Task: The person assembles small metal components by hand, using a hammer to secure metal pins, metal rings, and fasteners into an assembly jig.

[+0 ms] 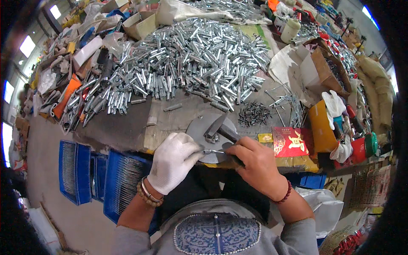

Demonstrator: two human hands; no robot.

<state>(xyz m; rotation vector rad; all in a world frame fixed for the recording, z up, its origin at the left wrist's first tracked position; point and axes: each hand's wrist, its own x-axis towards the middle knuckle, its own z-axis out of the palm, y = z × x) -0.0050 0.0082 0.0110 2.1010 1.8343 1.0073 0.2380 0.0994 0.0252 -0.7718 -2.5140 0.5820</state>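
Note:
My left hand, in a white knit glove, is closed with its fingertips pinching a small silver metal fitting. A thin pin end runs from this fitting to the fingertips of my bare right hand. That right hand is also closed around a hammer, whose dark head points away from me; its handle is mostly hidden under the fingers. Under both hands lies a round grey metal plate at the bench's near edge. A small metal lump sits on the plate beside the hammer head.
A large heap of silver metal tubes covers the bench's far side. At right are small dark screws, long thin rods, a red packet and a cardboard box. Blue bins with rods stand lower left.

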